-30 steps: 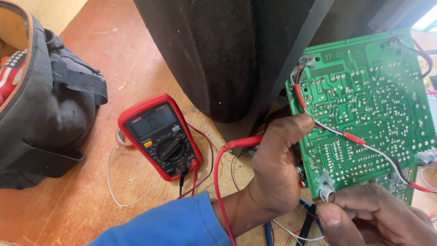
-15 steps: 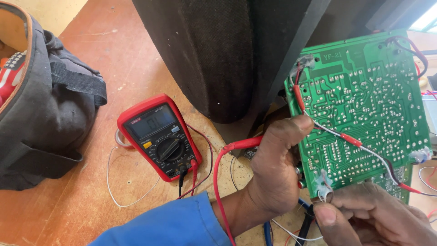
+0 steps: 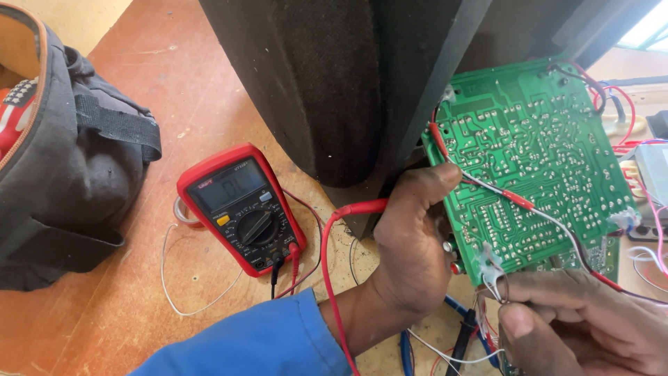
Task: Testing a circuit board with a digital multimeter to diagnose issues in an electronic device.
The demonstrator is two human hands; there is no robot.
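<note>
Head view. Your left hand (image 3: 410,244) is closed around the red test probe (image 3: 362,207), the grip clamped on its handle, with the thumb pressed against the left edge of the green circuit board (image 3: 536,167). The probe's red lead (image 3: 330,278) curves down from the fist past your blue sleeve (image 3: 257,345). The board stands tilted, solder side toward you, leaning against the large black cabinet (image 3: 334,83) behind it. A thin wire with red sleeving (image 3: 518,200) crosses the solder side diagonally.

Your right hand (image 3: 584,320) sits at the board's lower edge, thumb and forefinger pinched together on a small pale component with thin wires (image 3: 491,270) at the bottom left corner; the grip is closed on it.

The red digital multimeter (image 3: 240,209) lies flat on the orange-brown counter (image 3: 209,90), left of your left hand and well apart from the board, display lit, dial in the middle, red and black leads plugged at its lower end. A loose white wire (image 3: 167,278) loops on the counter beside it.

A dark grey tool bag (image 3: 62,167) rests at the far left. Blue-handled pliers (image 3: 459,334) lie between your wrists, partly hidden.
</note>
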